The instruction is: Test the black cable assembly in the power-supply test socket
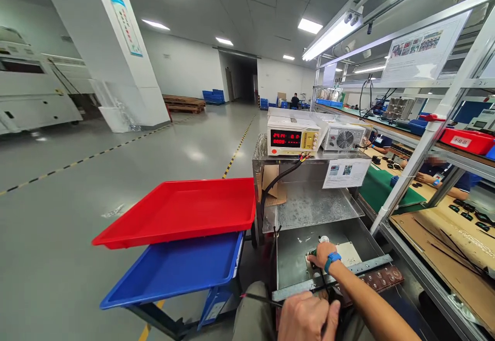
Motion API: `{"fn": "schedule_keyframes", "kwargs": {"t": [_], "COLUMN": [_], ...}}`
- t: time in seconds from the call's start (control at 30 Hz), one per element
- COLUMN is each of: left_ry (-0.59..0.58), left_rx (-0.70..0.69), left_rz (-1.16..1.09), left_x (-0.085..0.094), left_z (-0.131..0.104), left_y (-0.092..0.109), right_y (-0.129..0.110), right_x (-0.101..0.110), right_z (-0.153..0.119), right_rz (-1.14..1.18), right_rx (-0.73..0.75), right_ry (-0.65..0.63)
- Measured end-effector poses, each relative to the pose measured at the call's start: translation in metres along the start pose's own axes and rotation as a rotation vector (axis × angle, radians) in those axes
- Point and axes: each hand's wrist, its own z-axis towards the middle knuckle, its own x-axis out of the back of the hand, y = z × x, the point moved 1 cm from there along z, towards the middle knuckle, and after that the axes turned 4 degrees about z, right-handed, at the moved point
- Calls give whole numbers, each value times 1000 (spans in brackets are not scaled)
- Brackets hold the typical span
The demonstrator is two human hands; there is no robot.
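My right hand [320, 256], with a blue band on its wrist, reaches into an open metal box [290, 258] and closes on a small dark green part [311, 253] lying on a white card [350, 252]. My left hand [306, 318] is low in front of me, fingers curled around thin black wires [259, 298] that run left and under a grey metal bar [363, 267]. A brown strip with round holes [381, 280] lies just behind that bar.
A tester with a red display [293, 138] and a fan unit [344, 137] stand on top of the metal cabinet. An empty red tray [181, 209] sits above a blue tray [174, 269] at my left. Co-workers' arms [444, 181] rest on the bench at right.
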Motion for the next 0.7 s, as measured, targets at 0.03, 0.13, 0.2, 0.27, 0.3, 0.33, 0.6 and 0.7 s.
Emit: {"fn": "schedule_keyframes", "kwargs": {"t": [0.03, 0.13, 0.2, 0.27, 0.3, 0.33, 0.6, 0.7], "left_ry": [-13, -90, -155, -237, -281, -330, -295, 76], "left_rx": [-82, -247, -303, -321, -319, -310, -181, 315], "left_rz": [16, 69, 76, 38, 3, -36, -512, -597], "left_x": [-10, -39, -51, -56, -57, -58, -47, -22], "left_z": [-2, -16, -26, -32, -34, -35, -57, -65], "left_y": [2, 3, 6, 15, 20, 26, 42, 19], "right_y": [-2, -5, -4, -4, -6, -9, -14, -5], "right_x": [1, 13, 23, 30, 30, 29, 24, 25], "right_z": [-2, -6, -13, -27, -38, -51, -149, -163], "right_rz": [3, 55, 110, 192, 234, 304, 1370, 1387], "right_rx": [7, 25, 53, 111, 151, 203, 322, 295], "right_ry": [-3, -27, -59, -122, -168, -243, -643, -573]}}
